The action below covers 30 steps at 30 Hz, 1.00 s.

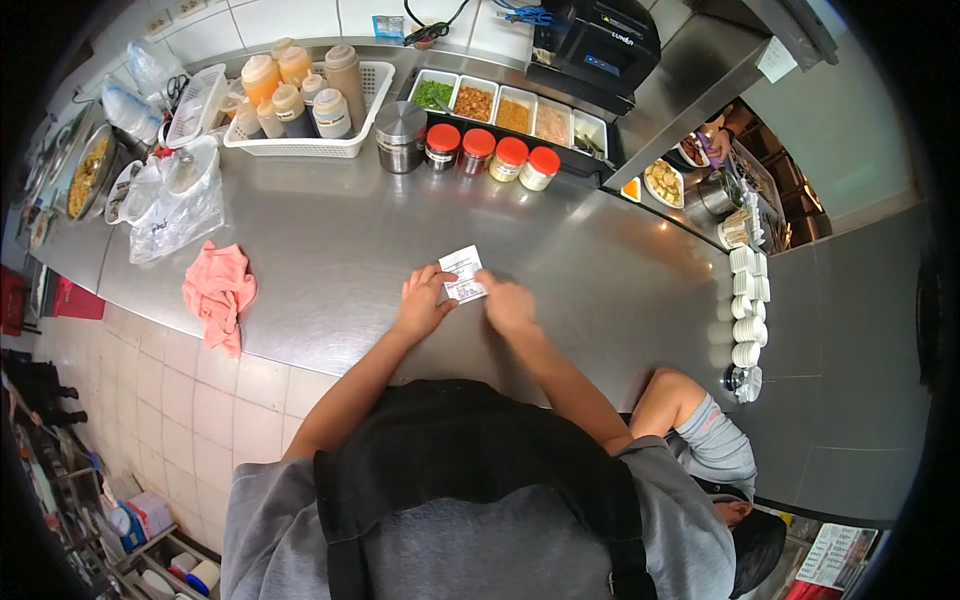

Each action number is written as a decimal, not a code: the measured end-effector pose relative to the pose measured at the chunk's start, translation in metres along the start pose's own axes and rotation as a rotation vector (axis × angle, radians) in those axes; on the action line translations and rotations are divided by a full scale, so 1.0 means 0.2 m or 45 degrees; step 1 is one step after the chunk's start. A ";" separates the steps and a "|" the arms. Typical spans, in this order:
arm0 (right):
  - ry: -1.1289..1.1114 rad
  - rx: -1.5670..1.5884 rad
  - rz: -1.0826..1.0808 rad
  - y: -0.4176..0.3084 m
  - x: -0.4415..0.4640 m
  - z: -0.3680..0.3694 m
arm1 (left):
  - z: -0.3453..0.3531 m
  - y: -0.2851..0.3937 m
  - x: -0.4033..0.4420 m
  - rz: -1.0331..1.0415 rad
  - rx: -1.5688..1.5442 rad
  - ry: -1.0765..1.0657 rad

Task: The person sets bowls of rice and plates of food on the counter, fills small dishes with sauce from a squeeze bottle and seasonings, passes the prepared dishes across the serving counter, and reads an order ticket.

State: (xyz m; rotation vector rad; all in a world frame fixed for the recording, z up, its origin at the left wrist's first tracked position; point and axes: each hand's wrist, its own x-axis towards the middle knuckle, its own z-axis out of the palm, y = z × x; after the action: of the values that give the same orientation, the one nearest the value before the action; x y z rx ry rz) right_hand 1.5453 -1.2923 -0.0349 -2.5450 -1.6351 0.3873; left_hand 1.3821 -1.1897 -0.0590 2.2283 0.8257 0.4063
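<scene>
A small white printed receipt [463, 268] is held just over the steel counter [340, 240], in front of me. My left hand [425, 300] grips its left edge, thumb low and fingers above. On the other side my right hand [510, 304], slightly blurred, has its fingers curled in at the receipt's right edge. The print is too small to read.
A crumpled pink cloth [218, 292] hangs over the counter's front edge. Behind stand a white basket [300, 146] of squeeze bottles, red-lidded jars [508, 158], topping trays [475, 98] and a black printer [600, 50]. Another person's arm [668, 398] rests at right.
</scene>
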 end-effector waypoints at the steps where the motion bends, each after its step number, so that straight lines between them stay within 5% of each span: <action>1: 0.004 -0.038 0.067 0.06 0.02 -0.04 | 0.00 0.00 0.00 -0.003 0.011 -0.007; 8: -0.093 0.166 0.001 0.02 -0.07 -0.21 | 0.02 -0.03 0.00 0.054 -0.015 0.051; 16: 0.161 0.235 -0.276 -0.07 -0.12 0.06 | 0.02 -0.03 0.00 0.035 -0.034 0.051; 22: 0.121 -0.051 0.199 0.21 -0.04 -0.10 | -0.02 0.02 -0.01 0.102 0.032 0.101; 26: 0.153 0.583 0.071 0.19 -0.04 -0.25 | -0.01 0.07 0.04 0.110 -0.439 0.242; 28: 0.491 0.954 -0.192 0.14 0.04 -0.14 | -0.08 0.20 0.06 -0.051 -0.686 0.194; 29: 0.330 1.365 -0.140 0.08 0.06 -0.19 | -0.12 0.28 0.08 -0.031 -0.840 0.235; 30: 0.253 1.347 -0.046 -0.01 0.04 -0.37 | -0.16 0.34 0.11 -0.019 -0.918 0.241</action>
State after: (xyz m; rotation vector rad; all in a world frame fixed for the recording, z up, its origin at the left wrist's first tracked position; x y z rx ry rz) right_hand 1.5660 -1.2801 0.0354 -1.6726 -0.9766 0.7197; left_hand 1.4119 -1.1955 0.0134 1.5280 0.6511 0.7771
